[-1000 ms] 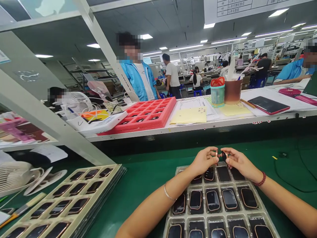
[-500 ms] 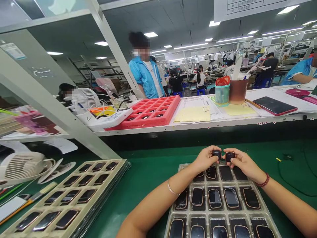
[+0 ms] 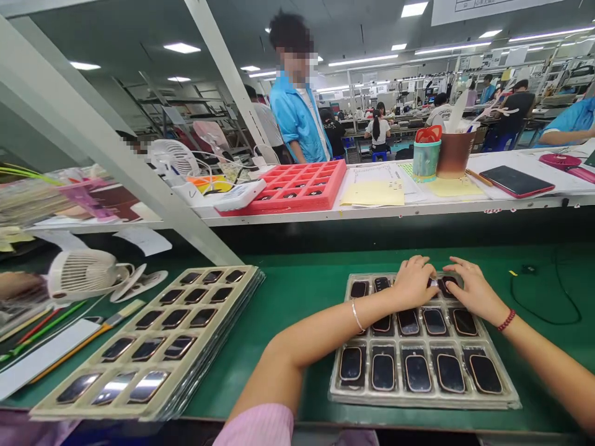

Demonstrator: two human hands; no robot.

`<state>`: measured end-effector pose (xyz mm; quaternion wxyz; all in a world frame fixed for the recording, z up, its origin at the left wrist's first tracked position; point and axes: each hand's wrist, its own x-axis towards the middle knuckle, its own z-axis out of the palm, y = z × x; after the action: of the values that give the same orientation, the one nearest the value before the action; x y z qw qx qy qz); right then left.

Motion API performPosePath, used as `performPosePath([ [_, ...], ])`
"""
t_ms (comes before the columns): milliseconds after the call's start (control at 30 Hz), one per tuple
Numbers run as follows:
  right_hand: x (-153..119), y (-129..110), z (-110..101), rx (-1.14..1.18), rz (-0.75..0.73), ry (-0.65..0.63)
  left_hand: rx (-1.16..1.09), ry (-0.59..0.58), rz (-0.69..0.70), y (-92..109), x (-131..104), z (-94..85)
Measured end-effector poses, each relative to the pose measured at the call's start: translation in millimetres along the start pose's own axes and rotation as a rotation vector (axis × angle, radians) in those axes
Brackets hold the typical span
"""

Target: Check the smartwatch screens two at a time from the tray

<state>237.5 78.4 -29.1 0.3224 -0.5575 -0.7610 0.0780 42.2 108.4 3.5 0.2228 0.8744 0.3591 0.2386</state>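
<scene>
A clear plastic tray [image 3: 421, 401] on the green bench holds rows of dark-faced smartwatch bodies with gold-coloured rims. At its back row, my left hand [image 3: 413, 284] bends over a smartwatch [image 3: 433, 288], thumb and fingers closed about it at its slot. Beside it, my right hand [image 3: 471, 290] has thumb and fingertips at the edges of another smartwatch [image 3: 450, 284] in the back right slot. Its fingers are fairly stretched. My fingers partly cover both watches. My left forearm crosses the tray's left side and hides parts of the back and middle rows.
A stack of cream trays [image 3: 153, 331] with more watches stands left. Beyond lie a brush [image 3: 114, 320], a white fan [image 3: 86, 272] and pencils. The shelf above carries a red foam tray [image 3: 335, 186], cups [image 3: 454, 155] and a phone [image 3: 518, 179]. A cable [image 3: 564, 319] lies right. A person in blue [image 3: 297, 118] stands behind.
Both hands have lowered the watches from above the tray into its back row and moved slightly right. The camera view has shifted, showing more of both trays. The person in blue has turned.
</scene>
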Motion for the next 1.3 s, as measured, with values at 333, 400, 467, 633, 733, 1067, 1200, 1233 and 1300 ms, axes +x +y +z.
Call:
performPosePath([
  [333,-9,-119,17,-0.099,-0.385,-0.28,0.253,-0.171,-0.024,-21,-117,-88.5],
  [400,-5,-140,33,-0.159,-0.395,-0.312,0.294,-0.158,-0.09,-23,-139,-90.7],
  [467,-2,-151,45,-0.163,-0.373,-0.317,0.308,-0.097,-0.151,-25,-152,-86.5],
  [633,1,-148,46,0.246,-0.308,-0.387,0.207,-0.019,-0.256,-36,-166,-80.1],
  [733,2,-141,41,0.576,-0.111,-0.424,0.023,0.01,-0.216,-38,-168,-83.9],
  [1067,17,-105,37,1.208,0.463,-0.515,-1.106,0.034,-0.359,-36,-107,-62.7],
  [1200,12,-89,31,1.257,0.504,-0.532,-1.349,-0.062,-0.384,-51,-100,-56.2],
  [1233,11,-86,30,1.245,0.498,-0.545,-1.371,-0.076,-0.382,-54,-101,-55.5],
  [1300,11,-85,29,1.208,0.47,-0.577,-1.385,-0.098,-0.374,-56,-104,-54.8],
])
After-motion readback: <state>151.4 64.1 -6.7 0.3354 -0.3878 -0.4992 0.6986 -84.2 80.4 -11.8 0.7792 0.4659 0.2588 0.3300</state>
